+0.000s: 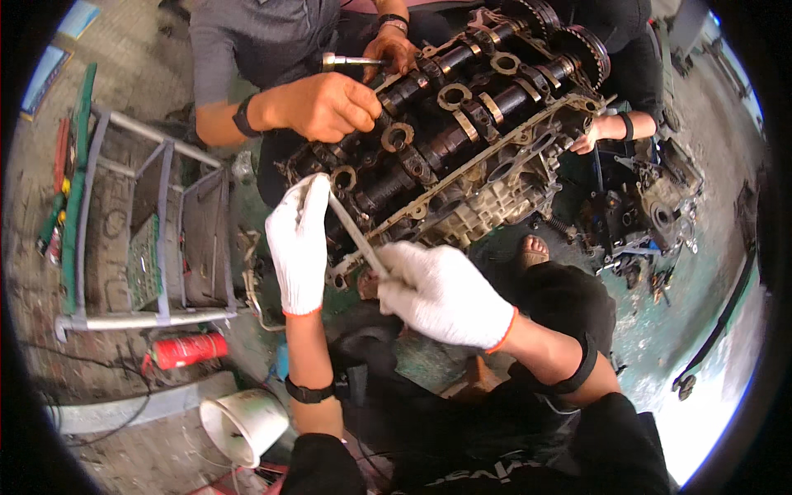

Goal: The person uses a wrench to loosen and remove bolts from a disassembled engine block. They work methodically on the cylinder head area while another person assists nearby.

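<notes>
White knitted gloves with orange cuffs cover both my hands. My right hand [441,293] is closed round the lower end of a long, slim grey metal bar [356,233]. The bar slants up and left to the fingers of my left hand [299,243], which are closed at its upper end, above the near left corner of the engine cylinder head [429,157]. Whether the bar is a wrench handle I cannot tell, as its ends are hidden. Dark, oily camshafts lie along the head, with round ring-like openings between them and toothed sprockets [582,51] at the far right end.
Across the engine, a co-worker's hand [326,107] rests over it; their other hand [396,51] is by a metal socket tool [355,61]. Another person's hand [587,136] touches the right side. A metal rack [157,318], red fire extinguisher [190,351], white bucket [264,417] and loose engine parts [627,214] stand around.
</notes>
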`<state>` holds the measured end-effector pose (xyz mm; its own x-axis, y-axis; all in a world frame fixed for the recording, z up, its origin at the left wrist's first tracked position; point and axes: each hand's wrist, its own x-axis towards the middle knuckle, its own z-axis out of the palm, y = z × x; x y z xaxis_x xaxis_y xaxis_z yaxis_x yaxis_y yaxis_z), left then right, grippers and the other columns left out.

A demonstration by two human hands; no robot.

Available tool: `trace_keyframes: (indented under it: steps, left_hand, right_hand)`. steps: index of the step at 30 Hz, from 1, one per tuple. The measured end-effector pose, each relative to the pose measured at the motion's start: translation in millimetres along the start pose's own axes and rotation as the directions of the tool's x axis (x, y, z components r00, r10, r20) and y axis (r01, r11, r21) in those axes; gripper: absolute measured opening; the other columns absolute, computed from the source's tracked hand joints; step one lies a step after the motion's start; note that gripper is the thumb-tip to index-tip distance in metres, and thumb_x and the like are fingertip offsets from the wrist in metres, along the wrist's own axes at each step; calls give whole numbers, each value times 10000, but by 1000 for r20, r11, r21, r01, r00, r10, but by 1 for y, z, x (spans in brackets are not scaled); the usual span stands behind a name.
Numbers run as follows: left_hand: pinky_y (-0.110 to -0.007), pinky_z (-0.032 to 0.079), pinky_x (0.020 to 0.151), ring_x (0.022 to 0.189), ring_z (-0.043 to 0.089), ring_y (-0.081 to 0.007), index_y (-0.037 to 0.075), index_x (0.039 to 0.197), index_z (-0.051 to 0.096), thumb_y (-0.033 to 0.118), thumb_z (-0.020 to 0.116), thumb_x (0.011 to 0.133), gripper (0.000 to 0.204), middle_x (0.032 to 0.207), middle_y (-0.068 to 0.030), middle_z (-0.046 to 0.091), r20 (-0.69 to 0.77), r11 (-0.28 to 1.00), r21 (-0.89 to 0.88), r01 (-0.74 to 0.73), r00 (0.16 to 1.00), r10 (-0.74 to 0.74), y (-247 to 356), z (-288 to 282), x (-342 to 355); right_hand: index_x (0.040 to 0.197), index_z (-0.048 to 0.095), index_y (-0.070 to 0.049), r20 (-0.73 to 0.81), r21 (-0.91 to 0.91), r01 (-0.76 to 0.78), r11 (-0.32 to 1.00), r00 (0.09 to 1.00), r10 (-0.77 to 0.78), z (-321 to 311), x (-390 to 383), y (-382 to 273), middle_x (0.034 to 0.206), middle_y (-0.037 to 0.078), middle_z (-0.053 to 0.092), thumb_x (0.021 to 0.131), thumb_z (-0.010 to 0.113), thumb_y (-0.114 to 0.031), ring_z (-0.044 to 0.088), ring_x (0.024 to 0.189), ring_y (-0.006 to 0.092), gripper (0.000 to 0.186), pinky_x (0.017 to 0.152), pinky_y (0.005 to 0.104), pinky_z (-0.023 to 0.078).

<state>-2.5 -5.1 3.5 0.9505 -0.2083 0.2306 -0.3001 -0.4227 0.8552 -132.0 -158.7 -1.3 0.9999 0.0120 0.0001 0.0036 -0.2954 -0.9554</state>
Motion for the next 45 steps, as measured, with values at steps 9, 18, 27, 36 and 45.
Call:
trace_keyframes:
  steps: [9, 18, 27, 36, 45]
  left_hand:
    - [-277, 503, 763, 807, 626, -109, -61, 1051, 709, 258, 687, 964, 332, 872, -105, 728, 41, 998, -60, -30, 999, 33, -7, 4, 2]
    - [-321, 493, 758, 774, 623, -184, -54, 1076, 705, 316, 645, 977, 388, 883, -149, 709, 99, 999, -36, 32, 995, -28, -9, -4, -4]
    - [-327, 510, 840, 884, 672, -206, -57, 1089, 699, 280, 646, 970, 361, 972, -171, 730, 138, 999, -35, 22, 990, -17, -13, -4, -1]
    - [-288, 508, 761, 796, 616, -115, -47, 1101, 702, 244, 658, 963, 325, 893, -83, 718, 202, 979, -160, 124, 975, -90, -10, -8, -1]
    - [-292, 518, 757, 796, 632, -118, -56, 1062, 698, 232, 672, 942, 313, 885, -89, 725, 134, 975, -220, 23, 991, 6, -13, -5, -1]
  right_hand:
    - [1253, 589, 81, -224, 519, -53, 853, 955, 196, -47, 7, -3, 861, 90, 708, 1000, 558, -64, 633, 740, 95, 294, 681, 224, 512]
    - [1231, 591, 127, -369, 523, 44, 851, 912, 180, -44, 14, -1, 829, 132, 706, 990, 545, -52, 647, 664, 152, 304, 643, 257, 530]
    - [1205, 598, 114, 131, 527, -338, 780, 939, 318, -21, 9, -7, 843, 139, 714, 995, 512, -34, 652, 684, 148, 271, 662, 254, 533]
    - [1231, 546, 27, 457, 620, -485, 617, 862, 219, 61, -10, -4, 934, 91, 700, 1024, 542, -113, 642, 747, 114, 250, 691, 230, 510]
    - [1272, 559, 39, 360, 733, -410, 543, 911, 202, 52, -3, -8, 999, 139, 723, 997, 574, -114, 697, 790, 176, 314, 722, 276, 544]
